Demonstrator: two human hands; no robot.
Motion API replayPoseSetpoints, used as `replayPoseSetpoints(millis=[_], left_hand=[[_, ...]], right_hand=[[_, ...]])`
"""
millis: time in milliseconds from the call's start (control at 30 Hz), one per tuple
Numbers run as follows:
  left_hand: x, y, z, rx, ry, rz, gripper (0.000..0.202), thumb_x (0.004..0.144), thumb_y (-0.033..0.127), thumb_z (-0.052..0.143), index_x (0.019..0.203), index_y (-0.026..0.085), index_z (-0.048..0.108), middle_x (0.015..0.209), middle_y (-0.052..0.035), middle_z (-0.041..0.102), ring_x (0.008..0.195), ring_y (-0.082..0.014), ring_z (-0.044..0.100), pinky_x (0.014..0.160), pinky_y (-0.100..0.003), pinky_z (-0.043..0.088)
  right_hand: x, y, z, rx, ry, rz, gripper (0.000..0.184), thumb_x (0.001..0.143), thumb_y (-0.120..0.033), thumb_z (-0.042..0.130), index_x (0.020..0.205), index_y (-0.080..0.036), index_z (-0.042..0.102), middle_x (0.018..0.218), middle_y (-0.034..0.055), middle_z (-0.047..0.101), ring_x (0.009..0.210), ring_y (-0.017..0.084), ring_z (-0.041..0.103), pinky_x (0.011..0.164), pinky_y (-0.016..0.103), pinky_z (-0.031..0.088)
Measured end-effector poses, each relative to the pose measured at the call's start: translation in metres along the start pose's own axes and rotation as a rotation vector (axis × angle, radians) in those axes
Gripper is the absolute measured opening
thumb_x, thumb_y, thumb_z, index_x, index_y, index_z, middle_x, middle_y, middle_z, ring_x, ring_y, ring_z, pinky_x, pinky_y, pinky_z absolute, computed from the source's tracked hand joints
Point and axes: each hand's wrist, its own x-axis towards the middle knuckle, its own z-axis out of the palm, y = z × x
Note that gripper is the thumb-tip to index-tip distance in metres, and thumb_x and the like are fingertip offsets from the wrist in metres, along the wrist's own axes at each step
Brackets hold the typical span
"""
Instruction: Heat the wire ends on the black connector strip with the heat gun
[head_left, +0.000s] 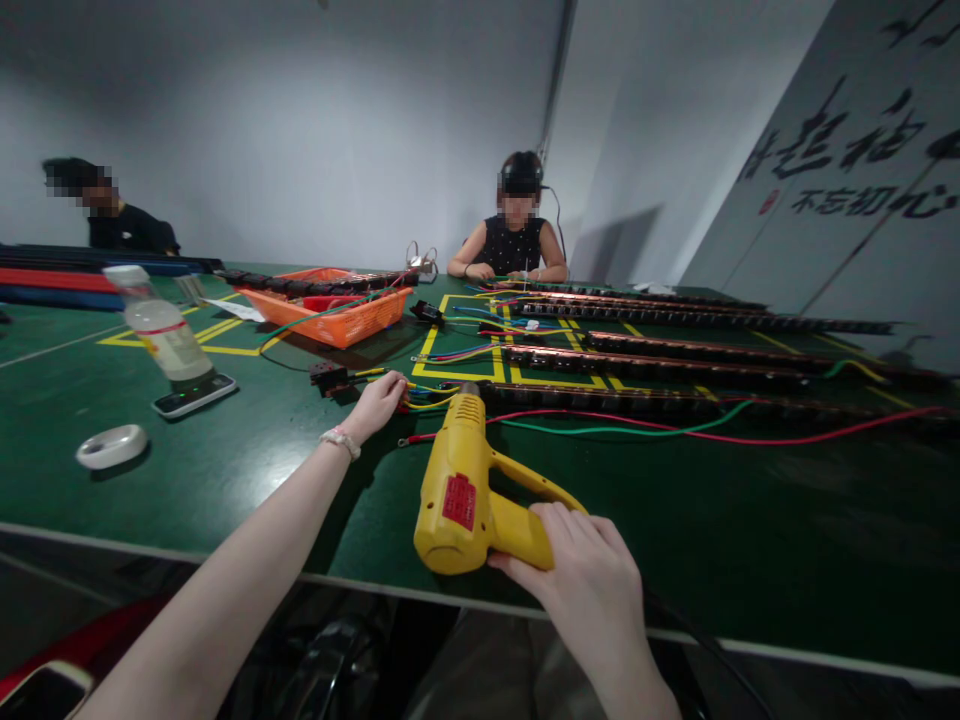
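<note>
Right hand [581, 560] has its fingers wrapped round the grip of a yellow heat gun [454, 500]; can't see from here where the index finger sits. Gun is over the near side of the green table [750, 560], nozzle pointing away from the wearer, tip right by the wire end of the nearest long black strip [615, 400]. Left hand [386, 393], bracelet [341, 440] on the wrist, has fingertips pinched on thin coloured wires [431, 403] between that strip and a black connector [328, 378]; which wires exactly, can't tell, fingers cover them. Red cable [787, 430] and green cable [637, 431] run along the near side of the strip; ring lug [403, 442] just right of the left hand. More strips lie further back, plus an orange basket [337, 328] with one across the top. Left side: bottle [161, 330], dark-faced handheld device [196, 396], white oval case [112, 447]. Co-worker [517, 240] sits opposite, both hands at the far edge; another person [127, 230] far left.
</note>
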Motion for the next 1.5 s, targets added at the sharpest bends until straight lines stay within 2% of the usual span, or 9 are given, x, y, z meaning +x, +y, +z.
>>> replayPoseSetpoints(millis=[133, 400, 600, 700, 833, 1067, 1167, 1333, 1500], left_hand=[[-0.001, -0.002, 0.0, -0.075, -0.049, 0.011, 0.026, 0.082, 0.034, 0.046, 0.096, 0.016, 0.059, 0.079, -0.003, 0.064, 0.075, -0.0162, 0.059, 0.07, -0.026, 0.045], [0.001, -0.005, 0.001, -0.108, -0.057, 0.037, 0.036, 0.08, 0.046, 0.054, 0.094, 0.014, 0.064, 0.071, -0.0012, 0.059, 0.061, -0.0118, 0.05, 0.055, -0.022, 0.038], [0.003, -0.006, 0.0, -0.107, -0.107, 0.054, 0.04, 0.079, 0.049, 0.056, 0.097, 0.014, 0.067, 0.07, -0.0017, 0.061, 0.061, -0.0123, 0.051, 0.055, -0.023, 0.039], [0.003, -0.006, 0.001, -0.145, -0.151, 0.058, 0.041, 0.077, 0.051, 0.057, 0.093, 0.014, 0.066, 0.079, -0.0044, 0.065, 0.069, -0.0151, 0.056, 0.062, -0.025, 0.043], [0.005, -0.007, 0.0, -0.132, -0.134, 0.062, 0.04, 0.078, 0.051, 0.053, 0.085, 0.014, 0.065, 0.082, -0.0056, 0.066, 0.076, -0.0177, 0.058, 0.07, -0.027, 0.046], [0.008, -0.012, 0.0, -0.058, -0.131, 0.042, 0.04, 0.082, 0.05, 0.044, 0.083, 0.015, 0.063, 0.084, -0.005, 0.066, 0.083, -0.02, 0.059, 0.078, -0.029, 0.045], [0.008, -0.012, 0.001, -0.038, -0.119, 0.033, 0.041, 0.082, 0.05, 0.043, 0.081, 0.015, 0.062, 0.083, -0.005, 0.066, 0.082, -0.0198, 0.058, 0.077, -0.029, 0.045], [0.005, -0.009, 0.001, -0.032, -0.109, 0.051, 0.04, 0.082, 0.049, 0.044, 0.084, 0.015, 0.065, 0.083, -0.0052, 0.066, 0.082, -0.0192, 0.059, 0.075, -0.028, 0.046], [0.001, -0.006, 0.002, -0.062, -0.106, 0.031, 0.039, 0.08, 0.05, 0.052, 0.089, 0.015, 0.066, 0.082, -0.0054, 0.067, 0.073, -0.0165, 0.059, 0.066, -0.026, 0.047]], right_hand=[[-0.001, 0.001, 0.0, -0.013, 0.02, -0.01, 0.054, 0.087, -0.066, 0.036, 0.088, -0.015, 0.056, 0.078, 0.0043, 0.062, 0.074, 0.017, 0.058, 0.074, 0.032, 0.033], [-0.002, -0.007, 0.004, -0.058, 0.016, -0.025, 0.05, 0.087, -0.063, 0.041, 0.086, -0.015, 0.056, 0.073, 0.0039, 0.059, 0.07, 0.018, 0.055, 0.072, 0.033, 0.032], [0.0, -0.026, 0.015, -0.018, 0.022, 0.01, 0.055, 0.087, -0.067, 0.033, 0.084, -0.016, 0.055, 0.071, 0.0029, 0.055, 0.068, 0.019, 0.051, 0.071, 0.034, 0.031], [0.004, -0.037, 0.022, 0.018, 0.018, 0.019, 0.053, 0.08, -0.069, 0.047, 0.082, -0.017, 0.054, 0.07, 0.0014, 0.054, 0.068, 0.019, 0.05, 0.07, 0.034, 0.031], [0.009, -0.049, 0.028, 0.038, -0.004, 0.026, 0.053, 0.063, -0.065, 0.07, 0.081, -0.018, 0.053, 0.071, -0.0009, 0.054, 0.068, 0.018, 0.05, 0.069, 0.032, 0.031], [0.012, -0.055, 0.033, 0.05, 0.008, 0.041, 0.053, 0.058, -0.063, 0.075, 0.078, -0.019, 0.052, 0.069, -0.0027, 0.052, 0.067, 0.018, 0.05, 0.068, 0.032, 0.031], [0.013, -0.052, 0.032, 0.061, 0.009, 0.028, 0.051, 0.064, -0.065, 0.07, 0.078, -0.019, 0.053, 0.068, -0.0025, 0.053, 0.066, 0.017, 0.05, 0.067, 0.031, 0.031], [0.015, -0.038, 0.024, 0.119, -0.014, -0.001, 0.053, 0.077, -0.073, 0.049, 0.079, -0.02, 0.054, 0.07, 0.0, 0.056, 0.069, 0.017, 0.053, 0.068, 0.031, 0.031], [0.013, -0.021, 0.015, 0.15, -0.028, -0.009, 0.057, 0.082, -0.073, 0.038, 0.082, -0.018, 0.057, 0.072, 0.0006, 0.059, 0.072, 0.016, 0.056, 0.071, 0.03, 0.031]])
